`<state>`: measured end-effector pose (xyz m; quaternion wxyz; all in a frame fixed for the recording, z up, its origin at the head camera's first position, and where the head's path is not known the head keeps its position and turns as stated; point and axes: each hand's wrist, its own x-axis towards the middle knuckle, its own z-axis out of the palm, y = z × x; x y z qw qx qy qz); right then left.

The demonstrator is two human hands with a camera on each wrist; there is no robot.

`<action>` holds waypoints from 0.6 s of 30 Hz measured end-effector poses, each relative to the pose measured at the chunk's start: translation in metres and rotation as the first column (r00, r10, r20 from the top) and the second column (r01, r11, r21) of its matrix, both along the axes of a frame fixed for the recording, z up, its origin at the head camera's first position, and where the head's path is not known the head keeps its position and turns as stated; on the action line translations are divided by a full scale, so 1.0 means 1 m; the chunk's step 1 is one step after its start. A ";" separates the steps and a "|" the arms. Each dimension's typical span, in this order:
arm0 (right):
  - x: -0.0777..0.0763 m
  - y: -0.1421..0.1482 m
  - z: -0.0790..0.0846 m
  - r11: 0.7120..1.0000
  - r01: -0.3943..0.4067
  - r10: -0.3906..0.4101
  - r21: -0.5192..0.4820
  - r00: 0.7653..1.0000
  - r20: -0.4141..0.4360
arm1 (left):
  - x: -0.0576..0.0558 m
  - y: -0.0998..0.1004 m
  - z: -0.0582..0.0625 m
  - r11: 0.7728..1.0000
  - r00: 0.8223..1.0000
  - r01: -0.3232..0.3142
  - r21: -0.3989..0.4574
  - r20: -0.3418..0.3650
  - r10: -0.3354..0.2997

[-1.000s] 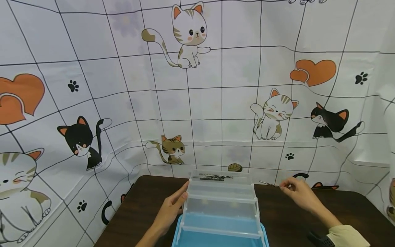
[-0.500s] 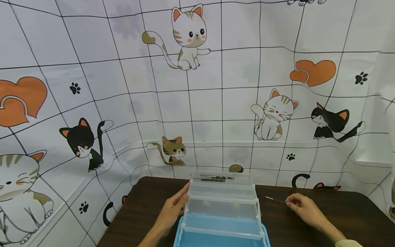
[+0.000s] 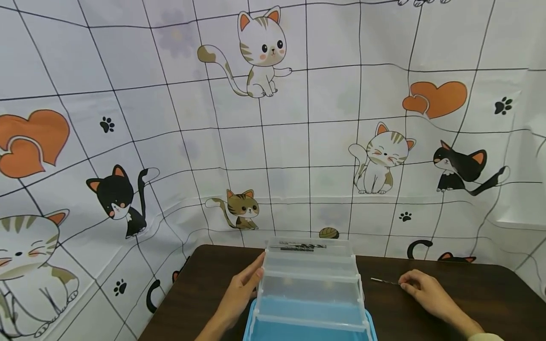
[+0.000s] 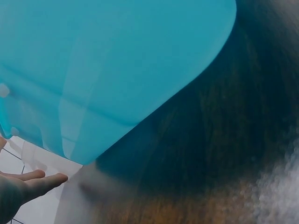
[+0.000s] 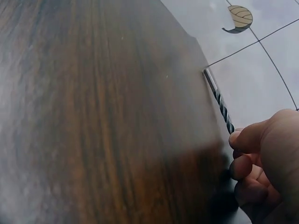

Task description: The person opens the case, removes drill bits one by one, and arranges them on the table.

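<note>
A twist drill bit (image 5: 218, 99) is pinched between the thumb and fingers of my right hand (image 3: 432, 293), its smooth shank pointing left over the table. My left hand (image 3: 239, 291) touches the left side of a blue box with clear trays (image 3: 309, 291), fingers extended along its edge. Several dark drill bits (image 3: 303, 246) lie in the farthest clear tray. From below, the left wrist view shows the blue box body (image 4: 103, 60) and straight fingers of the left hand (image 4: 28, 186) beside the clear plastic.
The box stands on a dark wood-grain table (image 3: 388, 312) with rounded far corners. Behind the table hangs a white sheet (image 3: 332, 156) with grid lines and cartoon cats. The raised clear trays lean toward the far edge.
My right hand has come nearer from the table's far edge and a little to the right, bringing the drill bit with it. The left hand stays at the box's side.
</note>
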<state>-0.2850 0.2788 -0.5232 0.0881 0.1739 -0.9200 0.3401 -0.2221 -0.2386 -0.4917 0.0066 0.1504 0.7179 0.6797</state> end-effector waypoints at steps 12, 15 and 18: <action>-0.004 0.003 0.002 0.998 0.025 -0.023 0.050 0.999 -0.049 | 0.001 -0.001 0.005 0.999 1.000 0.008 0.032 -0.001 -0.008; -0.002 0.004 0.002 0.997 0.034 -0.032 0.068 0.999 -0.035 | 0.002 -0.001 0.003 1.000 1.000 0.011 0.025 -0.001 -0.011; -0.002 0.005 0.002 0.996 0.039 -0.037 0.076 0.999 -0.018 | 0.002 0.000 0.002 1.000 1.000 0.008 0.012 -0.007 -0.008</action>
